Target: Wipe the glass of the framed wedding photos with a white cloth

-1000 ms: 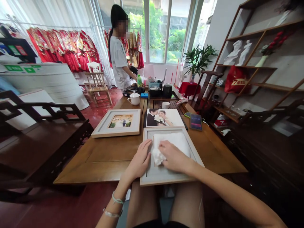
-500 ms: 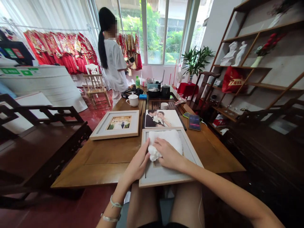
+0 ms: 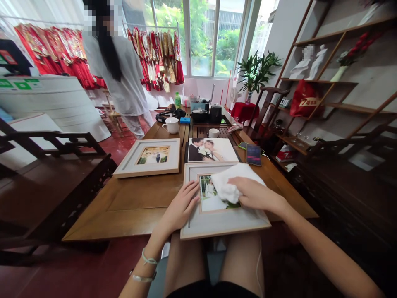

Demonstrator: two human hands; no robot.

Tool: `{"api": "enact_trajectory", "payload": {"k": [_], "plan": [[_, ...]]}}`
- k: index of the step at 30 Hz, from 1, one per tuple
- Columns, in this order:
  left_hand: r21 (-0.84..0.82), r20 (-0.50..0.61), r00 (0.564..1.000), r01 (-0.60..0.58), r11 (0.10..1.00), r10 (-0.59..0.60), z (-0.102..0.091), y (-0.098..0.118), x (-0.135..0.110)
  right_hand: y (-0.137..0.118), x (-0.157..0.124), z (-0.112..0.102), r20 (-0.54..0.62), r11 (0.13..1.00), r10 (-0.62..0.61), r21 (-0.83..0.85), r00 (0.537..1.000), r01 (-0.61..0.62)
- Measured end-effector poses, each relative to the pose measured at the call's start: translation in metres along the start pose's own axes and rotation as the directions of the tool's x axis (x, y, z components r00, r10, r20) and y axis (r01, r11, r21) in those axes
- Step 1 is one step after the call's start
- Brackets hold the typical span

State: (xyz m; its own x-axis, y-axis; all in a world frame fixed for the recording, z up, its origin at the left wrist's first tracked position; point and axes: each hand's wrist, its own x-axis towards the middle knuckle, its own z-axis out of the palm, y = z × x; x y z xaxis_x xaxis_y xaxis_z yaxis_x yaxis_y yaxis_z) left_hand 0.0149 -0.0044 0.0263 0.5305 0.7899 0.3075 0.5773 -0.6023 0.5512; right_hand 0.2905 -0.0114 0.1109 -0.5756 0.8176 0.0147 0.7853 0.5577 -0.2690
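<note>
A framed photo (image 3: 214, 225) with a pale wooden border lies at the table's near edge, partly over my lap. My right hand (image 3: 252, 192) is closed on a bunched white cloth (image 3: 229, 190), which presses on the picture and covers its right part. Flat on the left side of this frame rests my left hand (image 3: 183, 203), fingers stretched out and holding nothing. Just behind stands a frameless couple's portrait (image 3: 225, 151), lying flat. Another framed photo (image 3: 124, 164) is to the left.
On the wooden table (image 3: 130, 215) are a white teapot (image 3: 171, 125), a small cup (image 3: 213, 133), a phone (image 3: 253, 155) and a black kettle (image 3: 215, 113). Dark wooden chairs flank it. A person in white (image 3: 116, 74) is beyond the table's far left.
My right hand has moved the cloth rightward, uncovering the left part of the picture. My left hand has flattened on the frame. The person in white has moved left and nearer.
</note>
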Motion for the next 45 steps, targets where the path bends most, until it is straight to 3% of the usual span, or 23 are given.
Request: {"api": "enact_trajectory", "payload": {"k": [3,7,12,15,17,19,21,25,29,32,36,38,41,45], "plan": [[0.007,-0.008,1.000,-0.016,1.000,0.016,0.000,-0.001,0.000,0.016,0.029,0.012,-0.139,0.986,0.076,-0.139,0.987,-0.095],[-0.025,-0.049,0.999,-0.001,1.000,-0.001,0.003,-0.001,-0.001,-0.004,0.045,0.034,-0.114,0.985,0.075,-0.146,0.991,-0.091],[-0.094,-0.106,0.992,0.053,0.994,-0.063,0.006,0.000,-0.002,-0.071,0.008,0.040,0.090,0.999,-0.008,-0.044,0.996,0.012],[-0.118,-0.104,0.992,0.056,0.991,-0.069,0.006,0.000,-0.002,-0.098,-0.018,0.029,0.182,0.982,-0.183,0.084,0.966,0.170],[-0.117,-0.092,0.994,0.043,0.992,-0.054,0.005,-0.001,-0.001,-0.103,-0.027,0.022,0.183,0.948,-0.305,0.153,0.935,0.279],[-0.098,-0.072,0.997,0.023,0.995,-0.030,0.004,-0.002,0.000,-0.098,-0.029,0.020,0.169,0.935,-0.338,0.175,0.926,0.309],[-0.067,-0.052,0.999,0.001,0.998,-0.004,0.004,-0.004,0.001,-0.085,-0.027,0.021,0.170,0.949,-0.296,0.162,0.940,0.269],[-0.008,-0.029,0.999,-0.016,1.000,0.016,0.004,-0.006,0.002,-0.045,-0.016,0.023,0.147,0.999,-0.043,-0.006,0.988,0.044],[0.029,-0.009,1.000,-0.018,0.999,0.018,0.003,-0.005,0.001,-0.009,0.012,0.023,-0.043,0.972,0.171,-0.157,0.984,-0.176],[0.040,0.000,1.000,-0.018,0.999,0.018,0.002,-0.005,0.001,0.001,0.044,0.027,-0.180,0.962,0.186,-0.166,0.966,-0.216],[0.035,-0.012,1.000,-0.019,0.999,0.020,0.003,-0.005,0.001,-0.008,0.069,0.039,-0.168,0.973,0.138,-0.161,0.976,-0.166],[0.029,-0.023,1.000,-0.016,0.999,0.017,0.004,-0.005,0.001,-0.020,0.060,0.044,-0.081,0.984,0.104,-0.137,0.991,-0.115],[0.017,-0.032,0.999,-0.008,1.000,0.009,0.004,-0.004,0.001,-0.044,0.023,0.043,0.080,0.999,0.008,-0.040,0.997,-0.005],[-0.004,-0.032,0.999,-0.008,1.000,0.008,0.003,-0.003,0.002,-0.071,-0.030,0.028,0.208,0.962,-0.249,0.166,0.946,0.217]]}}
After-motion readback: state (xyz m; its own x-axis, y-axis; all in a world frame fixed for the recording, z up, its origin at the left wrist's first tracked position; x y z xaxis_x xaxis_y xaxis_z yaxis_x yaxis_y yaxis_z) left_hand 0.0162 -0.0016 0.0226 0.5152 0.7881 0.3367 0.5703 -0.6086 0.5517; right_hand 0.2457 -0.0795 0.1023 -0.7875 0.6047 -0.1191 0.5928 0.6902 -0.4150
